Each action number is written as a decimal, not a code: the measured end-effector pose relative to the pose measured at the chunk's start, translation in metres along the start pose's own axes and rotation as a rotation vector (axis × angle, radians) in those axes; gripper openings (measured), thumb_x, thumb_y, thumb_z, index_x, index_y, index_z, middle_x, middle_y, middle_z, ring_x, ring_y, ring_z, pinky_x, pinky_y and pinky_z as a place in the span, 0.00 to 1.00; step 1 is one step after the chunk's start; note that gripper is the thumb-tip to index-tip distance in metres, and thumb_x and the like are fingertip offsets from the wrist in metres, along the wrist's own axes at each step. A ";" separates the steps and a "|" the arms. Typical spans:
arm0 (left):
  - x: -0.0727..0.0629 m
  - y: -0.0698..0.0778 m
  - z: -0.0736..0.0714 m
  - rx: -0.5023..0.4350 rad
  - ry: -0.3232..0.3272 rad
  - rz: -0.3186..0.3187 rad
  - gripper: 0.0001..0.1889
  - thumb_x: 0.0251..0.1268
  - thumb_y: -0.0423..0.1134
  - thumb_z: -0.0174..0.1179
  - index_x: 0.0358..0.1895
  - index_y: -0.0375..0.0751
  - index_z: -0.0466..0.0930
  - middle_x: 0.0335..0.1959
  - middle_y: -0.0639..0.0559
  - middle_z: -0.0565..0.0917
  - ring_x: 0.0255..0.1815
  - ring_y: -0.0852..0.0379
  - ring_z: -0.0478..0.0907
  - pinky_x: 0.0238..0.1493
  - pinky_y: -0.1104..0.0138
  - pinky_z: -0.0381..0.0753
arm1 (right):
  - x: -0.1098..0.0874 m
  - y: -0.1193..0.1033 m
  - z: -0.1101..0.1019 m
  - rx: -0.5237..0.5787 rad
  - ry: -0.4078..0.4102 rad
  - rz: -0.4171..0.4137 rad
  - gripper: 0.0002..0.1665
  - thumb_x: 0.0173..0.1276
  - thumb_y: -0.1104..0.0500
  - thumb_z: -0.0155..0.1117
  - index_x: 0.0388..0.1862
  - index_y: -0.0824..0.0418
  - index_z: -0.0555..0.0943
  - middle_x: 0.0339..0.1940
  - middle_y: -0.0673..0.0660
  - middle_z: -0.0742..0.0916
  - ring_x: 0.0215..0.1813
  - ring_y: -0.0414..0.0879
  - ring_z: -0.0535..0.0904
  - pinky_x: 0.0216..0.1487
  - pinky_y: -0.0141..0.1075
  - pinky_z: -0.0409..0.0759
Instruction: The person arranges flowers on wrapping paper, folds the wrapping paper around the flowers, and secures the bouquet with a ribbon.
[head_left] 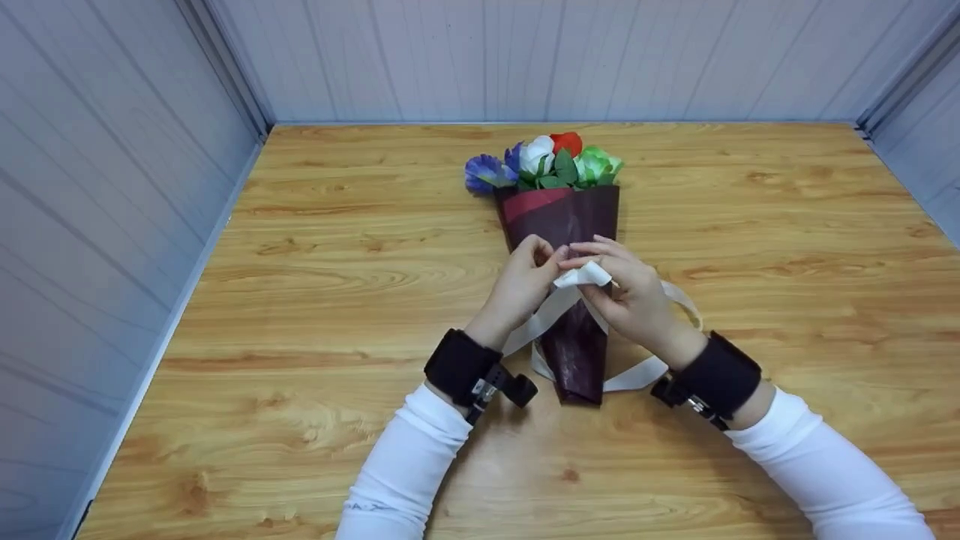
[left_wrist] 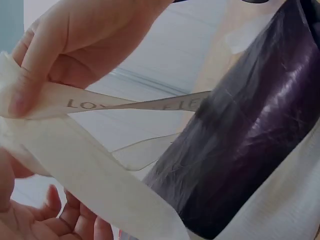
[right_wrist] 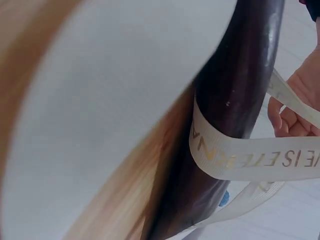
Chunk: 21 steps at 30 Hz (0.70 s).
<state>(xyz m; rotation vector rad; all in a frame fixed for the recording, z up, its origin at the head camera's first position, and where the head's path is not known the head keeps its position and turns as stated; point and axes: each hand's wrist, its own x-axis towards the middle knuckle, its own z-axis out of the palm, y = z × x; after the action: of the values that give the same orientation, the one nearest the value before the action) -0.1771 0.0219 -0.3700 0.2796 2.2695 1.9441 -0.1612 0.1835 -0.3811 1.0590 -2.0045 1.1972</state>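
A bouquet of artificial flowers [head_left: 538, 156] lies on the table in dark maroon wrapping paper [head_left: 574, 217]. Cream ribbon [head_left: 551, 311] passes around the wrapping, and gold lettering shows on it in the right wrist view. Over the middle of the bouquet my left hand [head_left: 521, 285] pinches the ribbon, thumb and index finger together; its exact grip is partly hidden. Close beside it, my right hand [head_left: 637, 300] holds a folded loop of ribbon between thumb and fingers. In the left wrist view, a thumb presses on the ribbon [left_wrist: 120, 170] well above the wrapping.
The bouquet rests on a wood-grain table [head_left: 337, 300] with pale panel walls [head_left: 480, 60] at the back and sides. Loose ribbon lengths [head_left: 637, 375] trail near the wrapped stem end. Black wrist straps with cameras [head_left: 465, 367] sit on both wrists.
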 end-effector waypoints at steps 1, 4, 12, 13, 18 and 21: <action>0.000 0.001 0.000 -0.006 0.006 0.007 0.10 0.71 0.39 0.52 0.31 0.39 0.66 0.24 0.54 0.68 0.21 0.63 0.66 0.23 0.74 0.65 | 0.000 0.000 0.000 -0.014 0.001 0.013 0.13 0.52 0.80 0.63 0.36 0.72 0.82 0.38 0.66 0.87 0.52 0.47 0.82 0.64 0.37 0.70; -0.002 0.003 -0.002 -0.004 0.009 0.027 0.09 0.72 0.37 0.50 0.33 0.38 0.68 0.24 0.54 0.68 0.22 0.61 0.67 0.25 0.74 0.65 | 0.000 0.001 0.000 -0.100 0.012 0.039 0.09 0.51 0.80 0.63 0.30 0.71 0.79 0.29 0.63 0.86 0.35 0.43 0.82 0.48 0.26 0.76; -0.006 0.009 -0.007 0.054 -0.063 0.104 0.12 0.73 0.41 0.49 0.36 0.35 0.74 0.22 0.55 0.71 0.21 0.62 0.68 0.25 0.73 0.66 | 0.000 0.000 -0.001 -0.180 0.053 0.077 0.10 0.52 0.77 0.63 0.25 0.67 0.73 0.19 0.55 0.76 0.22 0.39 0.64 0.25 0.27 0.60; -0.006 0.010 -0.009 0.064 -0.087 0.133 0.12 0.73 0.42 0.49 0.37 0.35 0.75 0.23 0.54 0.73 0.24 0.63 0.69 0.28 0.73 0.68 | 0.000 0.000 -0.001 -0.176 0.062 0.078 0.10 0.52 0.77 0.63 0.26 0.67 0.74 0.19 0.56 0.76 0.22 0.39 0.65 0.26 0.27 0.61; -0.008 0.012 -0.022 0.197 -0.202 0.325 0.09 0.64 0.34 0.59 0.44 0.34 0.81 0.39 0.48 0.78 0.40 0.59 0.74 0.44 0.69 0.76 | 0.002 -0.002 -0.001 -0.091 0.077 0.114 0.09 0.53 0.78 0.64 0.31 0.69 0.80 0.31 0.61 0.84 0.34 0.39 0.76 0.38 0.23 0.70; -0.008 0.012 -0.027 0.293 -0.127 0.400 0.09 0.59 0.28 0.61 0.42 0.33 0.84 0.39 0.45 0.78 0.40 0.54 0.76 0.43 0.66 0.77 | 0.004 -0.003 -0.002 -0.009 0.058 0.161 0.08 0.53 0.78 0.66 0.31 0.69 0.80 0.40 0.64 0.84 0.44 0.39 0.77 0.45 0.24 0.72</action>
<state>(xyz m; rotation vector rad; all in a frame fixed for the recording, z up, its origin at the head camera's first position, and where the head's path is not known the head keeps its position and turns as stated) -0.1751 -0.0035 -0.3539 0.9257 2.5578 1.6732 -0.1604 0.1832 -0.3759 0.8611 -2.0796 1.2843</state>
